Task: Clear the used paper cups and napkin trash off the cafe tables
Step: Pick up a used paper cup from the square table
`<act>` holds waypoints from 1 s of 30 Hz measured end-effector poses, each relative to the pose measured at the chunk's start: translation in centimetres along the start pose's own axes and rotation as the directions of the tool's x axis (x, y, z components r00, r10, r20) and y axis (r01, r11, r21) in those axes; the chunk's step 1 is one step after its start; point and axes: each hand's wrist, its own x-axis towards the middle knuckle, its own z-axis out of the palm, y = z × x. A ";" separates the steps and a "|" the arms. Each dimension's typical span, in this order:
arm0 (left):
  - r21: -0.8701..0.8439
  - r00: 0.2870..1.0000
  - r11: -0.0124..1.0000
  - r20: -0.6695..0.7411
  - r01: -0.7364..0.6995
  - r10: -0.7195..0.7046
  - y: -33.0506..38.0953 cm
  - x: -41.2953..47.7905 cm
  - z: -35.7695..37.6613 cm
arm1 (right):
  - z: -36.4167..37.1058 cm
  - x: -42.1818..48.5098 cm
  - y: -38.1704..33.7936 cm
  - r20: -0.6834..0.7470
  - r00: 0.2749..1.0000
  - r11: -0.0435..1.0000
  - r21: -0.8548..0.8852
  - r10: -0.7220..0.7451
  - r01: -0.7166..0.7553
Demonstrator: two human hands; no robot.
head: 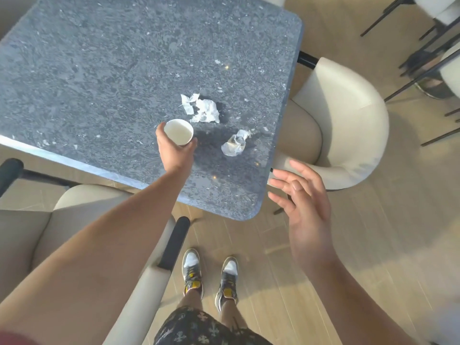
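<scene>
A: Surroundings, quick?

B: Grey speckled table [99, 70]. One cream chair [348, 115] is tucked in at its right edge. A second chair [87, 220] with a black armrest stands at the near-left edge, and the left forearm passes over it.

A: The cup against the fingers?

B: The white paper cup [178, 131] is upright, mouth up, over the table's near-right part. The left hand [174, 150] grips it – thumb on one side, fingers curled round the wall. Can't tell if it's lifted. The right hand [301, 202] hovers off the near corner with fingers spread, holding nothing.

A: Napkins?

B: A torn napkin clump [204, 109] lies just beyond the cup. A crumpled wad [235, 143] sits to the cup's right, between both hands and touching neither.

A: Counts?

B: One cup, two napkin clumps, two chairs at this table.
</scene>
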 end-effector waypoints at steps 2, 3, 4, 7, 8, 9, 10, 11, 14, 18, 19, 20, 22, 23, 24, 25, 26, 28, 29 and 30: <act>-0.023 0.999 0.999 0.015 -0.033 0.033 0.7 -1.0 -1.0 | -0.1 -0.2 -0.1 0.006 1.000 1.000 0.000 -0.005 0.005; -0.039 0.998 0.998 0.032 -0.052 0.054 1.1 -1.8 -1.6 | 0.0 -0.3 -0.2 0.014 1.000 1.000 0.000 -0.009 0.009; -0.053 0.996 0.996 0.048 -0.070 0.073 1.6 -2.8 -2.4 | 0.1 -0.3 -0.4 0.023 1.000 1.000 -0.001 -0.013 0.013; -0.095 0.989 0.988 0.070 -0.123 0.130 3.3 -6.3 -5.1 | 0.7 0.0 -0.9 0.058 0.998 1.000 -0.007 -0.019 0.020; -0.120 0.988 0.984 0.062 -0.133 0.141 3.9 -7.8 -6.3 | 1.1 0.0 -1.1 0.078 0.997 1.000 -0.005 -0.022 0.022; -0.138 0.989 0.981 0.046 -0.135 0.142 4.3 -9.2 -7.5 | 1.6 -0.1 -1.3 0.102 0.995 1.000 0.000 -0.024 0.024; -0.149 0.989 0.979 0.028 -0.136 0.142 4.8 -10.7 -8.8 | 2.2 -0.3 -1.4 0.124 0.992 1.000 0.006 -0.025 0.024; -0.164 0.989 0.976 0.015 -0.143 0.147 5.2 -12.2 -10.1 | 2.8 -0.5 -1.6 0.149 0.989 1.000 0.012 -0.026 0.025; -0.217 0.980 0.956 -0.021 -0.196 0.196 5.6 -16.3 -13.8 | 4.4 -1.5 -2.0 0.235 0.972 0.999 0.024 -0.028 0.023; -0.233 0.977 0.948 -0.066 -0.214 0.205 6.7 -21.1 -18.1 | 6.6 -3.3 -2.3 0.329 0.944 0.999 0.022 -0.029 0.024; -0.247 0.975 0.944 -0.084 -0.219 0.205 6.9 -21.9 -18.9 | 7.2 -3.8 -2.3 0.353 0.935 0.999 0.019 -0.033 0.028; -0.257 0.973 0.939 -0.098 -0.228 0.209 7.1 -22.7 -19.6 | 7.7 -4.4 -2.4 0.379 0.925 0.999 0.016 -0.039 0.035; -0.257 0.967 0.934 -0.125 -0.246 0.220 7.4 -23.7 -21.0 | 8.6 -5.3 -2.5 0.431 0.901 0.998 0.010 -0.057 0.058; -0.257 0.964 0.932 -0.144 -0.254 0.223 7.4 -24.2 -21.6 | 9.1 -5.8 -2.5 0.458 0.887 0.998 0.008 -0.064 0.067; -0.260 0.961 0.931 -0.167 -0.258 0.219 7.5 -24.9 -22.3 | 9.5 -6.4 -2.6 0.489 0.870 0.997 0.009 -0.069 0.074; -0.264 0.959 0.930 -0.189 -0.257 0.212 7.6 -25.7 -22.9 | 9.8 -6.9 -2.7 0.518 0.852 0.997 0.012 -0.073 0.078; -0.268 0.956 0.929 -0.215 -0.256 0.201 7.7 -26.6 -23.4 | 10.1 -7.4 -2.8 0.548 0.833 0.996 0.016 -0.078 0.083; -0.279 0.943 0.923 -0.273 -0.265 0.189 7.7 -28.5 -24.3 | 10.7 -8.7 -3.0 0.615 0.785 0.996 0.015 -0.080 0.090; -0.281 0.934 0.921 -0.307 -0.271 0.181 7.6 -29.6 -24.7 | 10.9 -9.4 -3.1 0.648 0.758 0.996 0.013 -0.074 0.086; -0.281 0.923 0.919 -0.343 -0.277 0.173 7.5 -30.6 -25.2 | 11.2 -10.1 -3.1 0.680 0.730 0.997 0.011 -0.067 0.082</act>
